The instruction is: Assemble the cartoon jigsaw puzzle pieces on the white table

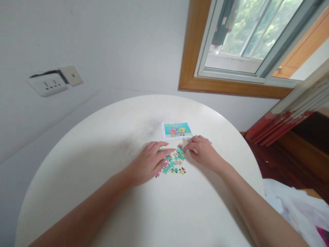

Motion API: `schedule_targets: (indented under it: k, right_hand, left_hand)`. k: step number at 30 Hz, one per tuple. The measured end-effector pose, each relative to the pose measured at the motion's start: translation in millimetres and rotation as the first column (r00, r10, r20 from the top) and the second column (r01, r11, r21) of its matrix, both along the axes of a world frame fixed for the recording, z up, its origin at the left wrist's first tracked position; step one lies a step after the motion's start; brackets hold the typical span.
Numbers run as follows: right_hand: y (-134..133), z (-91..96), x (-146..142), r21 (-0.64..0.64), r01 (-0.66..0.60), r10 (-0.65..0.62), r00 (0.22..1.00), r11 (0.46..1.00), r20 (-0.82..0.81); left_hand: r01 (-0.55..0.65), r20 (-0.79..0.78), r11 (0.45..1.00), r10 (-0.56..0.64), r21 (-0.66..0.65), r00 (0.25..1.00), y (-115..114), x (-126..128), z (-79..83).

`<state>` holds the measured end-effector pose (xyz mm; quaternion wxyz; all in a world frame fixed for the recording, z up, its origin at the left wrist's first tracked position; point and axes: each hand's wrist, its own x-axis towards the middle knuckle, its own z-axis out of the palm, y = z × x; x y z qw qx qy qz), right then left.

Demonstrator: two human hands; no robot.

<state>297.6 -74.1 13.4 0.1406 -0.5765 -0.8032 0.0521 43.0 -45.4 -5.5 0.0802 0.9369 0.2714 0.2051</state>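
Observation:
A loose heap of small jigsaw puzzle pieces [171, 165], mostly turquoise with bits of yellow and pink, lies between my hands on the white table. My left hand [150, 162] is open along the heap's left side, fingers stretched over some pieces and partly hiding them. On the right, my right hand [203, 151] is curled, its index fingertip at a turquoise puzzle piece [180, 149] on the heap's upper edge. The thumb's contact there is partly hidden. Behind the heap lies a picture card [177, 130] with a pink starfish and a yellow sponge figure.
More puzzle pieces [211, 142] show just behind my right hand. The round table [159, 212] reaches close to the wall, which carries a socket [48, 84]. A wood-framed window [236, 85] is at upper right. White plastic bags [295, 209] lie beyond the table's right edge.

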Motion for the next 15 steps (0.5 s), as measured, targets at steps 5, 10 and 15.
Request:
schedule_targets:
  k: [5,10,15]
  right_hand:
    - [-2,4.8,3,-0.014,-0.065,0.065,0.998,0.998,0.013]
    - [-3,5.5,6,-0.018,-0.213,0.213,0.977,0.977,-0.034]
    - [-2,4.1,7,-0.018,-0.253,0.251,0.966,0.967,-0.052]
  left_hand:
    - [0.073,-0.116,0.996,-0.068,0.042,0.991,-6,4,-4.6]
    - [0.086,-0.216,0.992,-0.064,0.094,0.974,-5,-3,-1.3]
    - [0.094,-0.192,0.990,-0.072,0.107,0.979,-4,-10,6.7]
